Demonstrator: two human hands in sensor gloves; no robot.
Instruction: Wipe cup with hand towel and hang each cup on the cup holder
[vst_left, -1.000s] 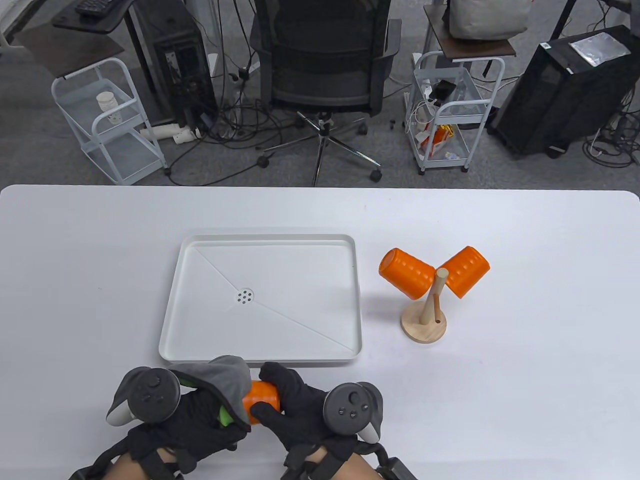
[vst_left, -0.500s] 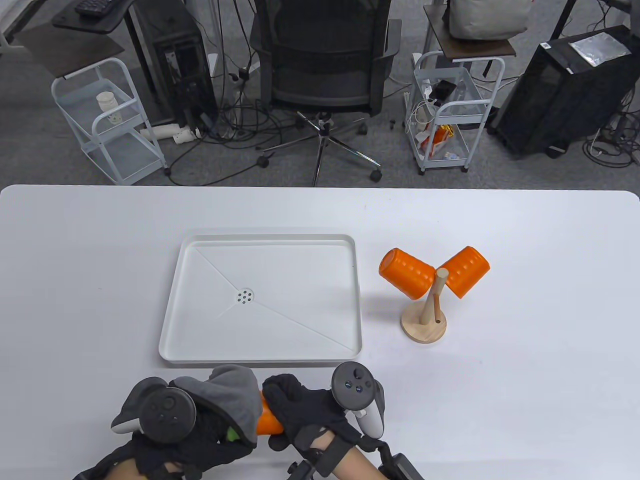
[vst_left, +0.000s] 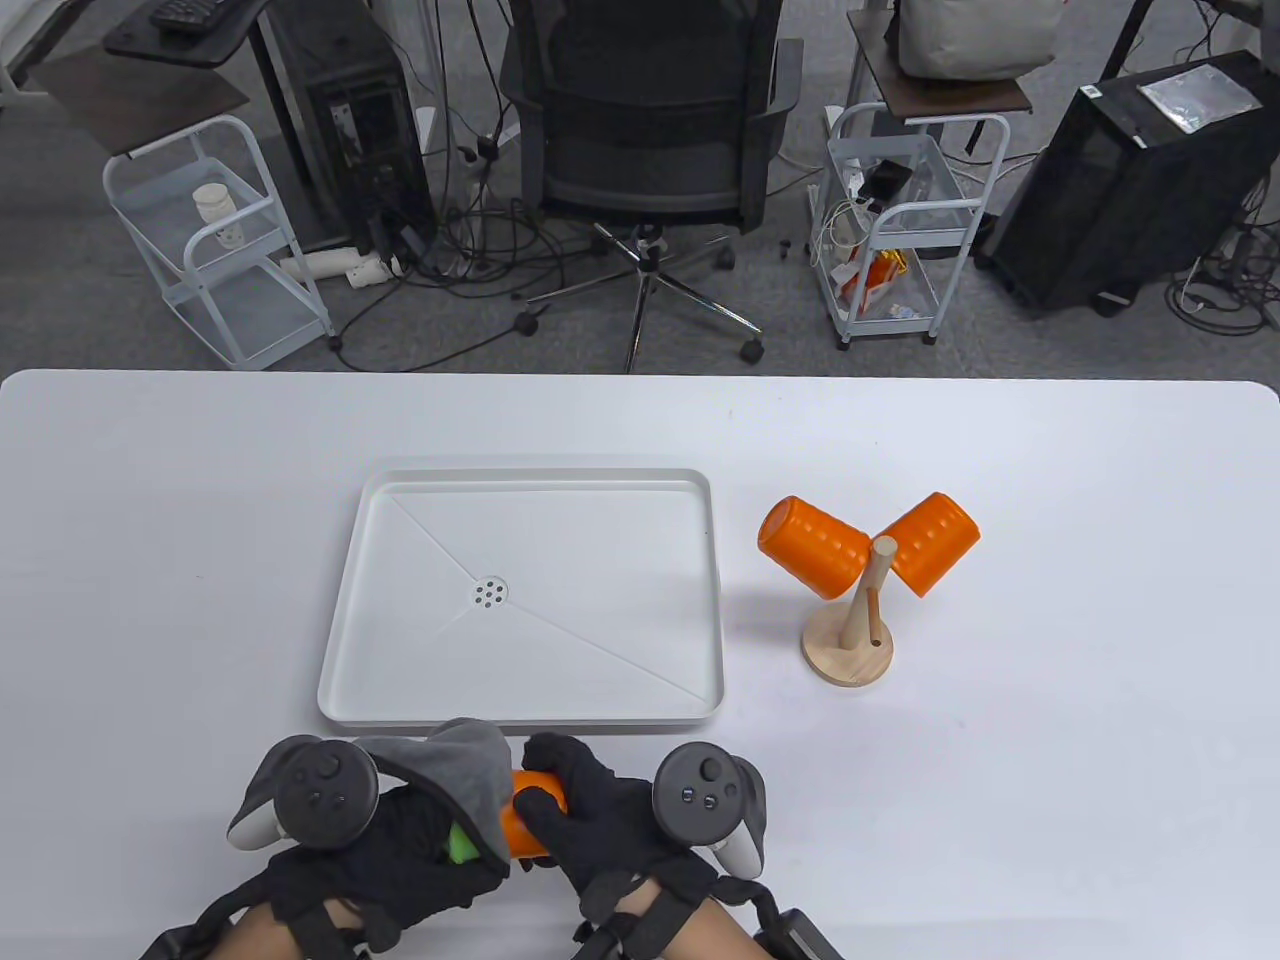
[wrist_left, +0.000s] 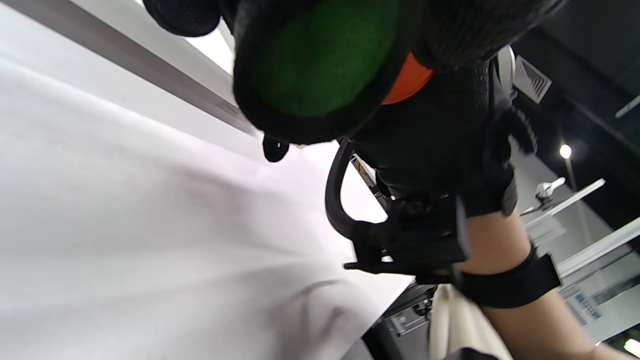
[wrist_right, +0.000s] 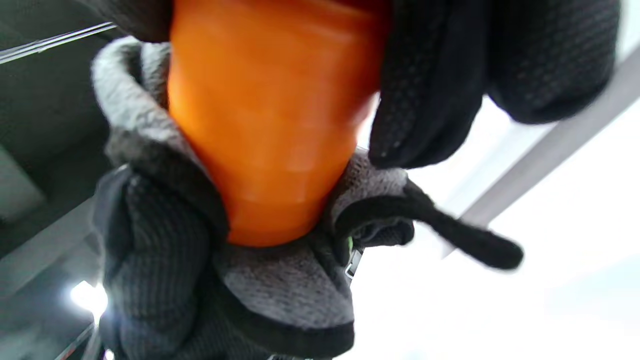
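Room: bare white table (vst_left: 1050, 800) right of the tray (vst_left: 345, 610) – hands sit just below its near rim.
Cup (vst_left: 530, 815): smooth orange plastic, long axis level, one end buried leftward in the towel (vst_left: 470, 765).
Towel: grey knit, green inside.
Left hand (vst_left: 400, 850): clutches towel.
Right hand (vst_left: 590, 810): wraps cup.
Holder (vst_left: 850, 645): wooden, right of tray – two ribbed cups (vst_left: 812, 545) hung.

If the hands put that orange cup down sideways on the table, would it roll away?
Probably a little. The orange cup looks round and smooth, so it may roll, likely curving since it seems to taper. It looks like light plastic. The gray towel round one end would likely stop it.
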